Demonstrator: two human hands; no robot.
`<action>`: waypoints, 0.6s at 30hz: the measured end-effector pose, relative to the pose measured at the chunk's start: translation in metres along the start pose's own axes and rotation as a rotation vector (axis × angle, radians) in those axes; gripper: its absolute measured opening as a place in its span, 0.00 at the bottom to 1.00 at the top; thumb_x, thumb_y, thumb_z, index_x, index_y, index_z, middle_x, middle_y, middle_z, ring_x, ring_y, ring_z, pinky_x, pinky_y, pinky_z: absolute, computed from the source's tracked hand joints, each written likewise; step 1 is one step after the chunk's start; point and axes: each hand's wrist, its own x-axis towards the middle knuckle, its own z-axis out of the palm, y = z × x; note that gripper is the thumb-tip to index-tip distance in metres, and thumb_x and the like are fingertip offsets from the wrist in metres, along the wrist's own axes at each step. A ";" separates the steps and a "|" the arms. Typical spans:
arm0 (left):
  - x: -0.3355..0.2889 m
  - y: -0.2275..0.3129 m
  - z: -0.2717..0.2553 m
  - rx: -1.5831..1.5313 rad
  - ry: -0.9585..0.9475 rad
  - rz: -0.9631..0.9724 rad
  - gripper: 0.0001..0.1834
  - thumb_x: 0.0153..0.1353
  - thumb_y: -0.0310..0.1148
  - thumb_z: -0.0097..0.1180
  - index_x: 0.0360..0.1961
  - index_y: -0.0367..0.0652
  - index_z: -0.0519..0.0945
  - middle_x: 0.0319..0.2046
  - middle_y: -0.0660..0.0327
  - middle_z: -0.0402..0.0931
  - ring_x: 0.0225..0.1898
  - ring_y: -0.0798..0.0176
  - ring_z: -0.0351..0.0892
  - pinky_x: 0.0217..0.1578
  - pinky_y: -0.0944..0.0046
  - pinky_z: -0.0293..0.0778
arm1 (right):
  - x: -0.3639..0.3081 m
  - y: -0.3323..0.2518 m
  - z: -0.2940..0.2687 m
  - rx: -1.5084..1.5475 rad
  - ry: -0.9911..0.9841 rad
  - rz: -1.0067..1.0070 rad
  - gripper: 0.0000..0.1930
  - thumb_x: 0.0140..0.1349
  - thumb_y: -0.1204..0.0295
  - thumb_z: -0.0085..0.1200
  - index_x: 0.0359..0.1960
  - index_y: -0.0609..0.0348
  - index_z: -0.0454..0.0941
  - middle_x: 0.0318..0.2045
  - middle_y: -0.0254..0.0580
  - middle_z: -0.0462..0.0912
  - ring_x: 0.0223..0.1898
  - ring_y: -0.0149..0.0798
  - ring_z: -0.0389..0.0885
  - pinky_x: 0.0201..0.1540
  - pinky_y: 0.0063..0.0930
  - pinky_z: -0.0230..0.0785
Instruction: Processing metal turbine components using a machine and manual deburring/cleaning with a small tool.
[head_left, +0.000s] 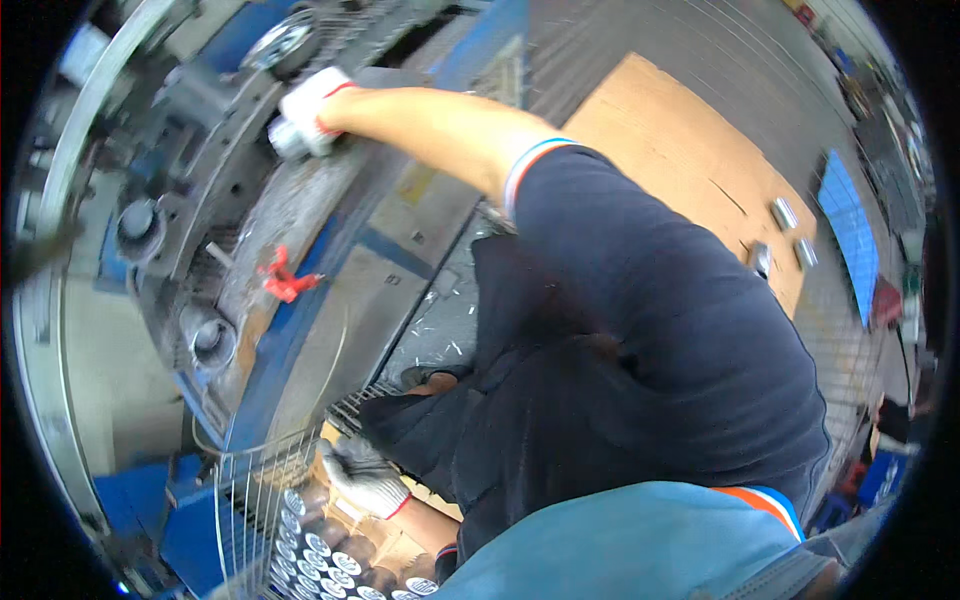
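Note:
My right hand [318, 108], in a white glove, stretches out to the machine at the upper left. Its fingers are closed round a short silvery metal cylinder [288, 140]. My left hand [366, 478], in a white glove with grey, soiled-looking fingers, is low beside my dark shorts, over the rim of a wire basket [236, 470]. Blur and the shorts' edge hide how its fingers are set. Below it in the basket stand several dark cylinders [318, 544] with pale ringed ends, on brown cardboard [392, 545].
Round metal fixtures [212, 340] line the machine bed. A red valve-like part [284, 276] sits on its blue edge. Behind me, a cardboard sheet [660, 130] lies on the floor with a few silvery cylinders [783, 213]. A blue panel [850, 235] is farther right.

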 end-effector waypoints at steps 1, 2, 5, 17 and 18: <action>-0.001 0.002 0.013 0.027 0.022 -0.017 0.20 0.73 0.41 0.57 0.58 0.39 0.81 0.34 0.63 0.79 0.31 0.67 0.75 0.33 0.67 0.74 | -0.006 0.000 -0.002 -0.002 -0.001 0.001 0.21 0.41 0.65 0.72 0.41 0.54 0.91 0.41 0.49 0.91 0.42 0.49 0.91 0.42 0.44 0.82; 0.002 0.003 0.028 0.173 -0.075 0.038 0.23 0.73 0.41 0.58 0.62 0.38 0.79 0.39 0.60 0.80 0.36 0.65 0.78 0.38 0.64 0.76 | -0.010 -0.003 -0.006 -0.012 0.002 0.010 0.21 0.42 0.65 0.72 0.42 0.54 0.91 0.42 0.49 0.91 0.44 0.49 0.91 0.43 0.44 0.83; 0.008 0.005 0.067 0.518 -0.193 0.201 0.27 0.73 0.40 0.59 0.67 0.36 0.76 0.49 0.55 0.81 0.44 0.61 0.81 0.47 0.60 0.79 | -0.050 -0.002 -0.013 0.087 0.217 -0.007 0.23 0.42 0.64 0.72 0.43 0.55 0.90 0.41 0.51 0.91 0.45 0.52 0.90 0.46 0.46 0.82; 0.104 -0.045 0.222 1.895 -0.025 1.553 0.48 0.62 0.73 0.58 0.62 0.37 0.77 0.59 0.45 0.78 0.61 0.38 0.76 0.64 0.38 0.68 | -0.381 0.061 0.066 2.071 0.756 0.208 0.33 0.52 0.70 0.79 0.61 0.58 0.78 0.47 0.37 0.86 0.49 0.31 0.85 0.52 0.31 0.79; 0.108 -0.054 0.223 1.797 0.044 1.432 0.45 0.62 0.72 0.61 0.59 0.38 0.79 0.54 0.47 0.80 0.55 0.40 0.79 0.60 0.38 0.70 | -0.403 0.069 0.083 2.285 0.676 0.324 0.32 0.53 0.70 0.79 0.60 0.57 0.78 0.44 0.36 0.87 0.48 0.29 0.84 0.51 0.30 0.79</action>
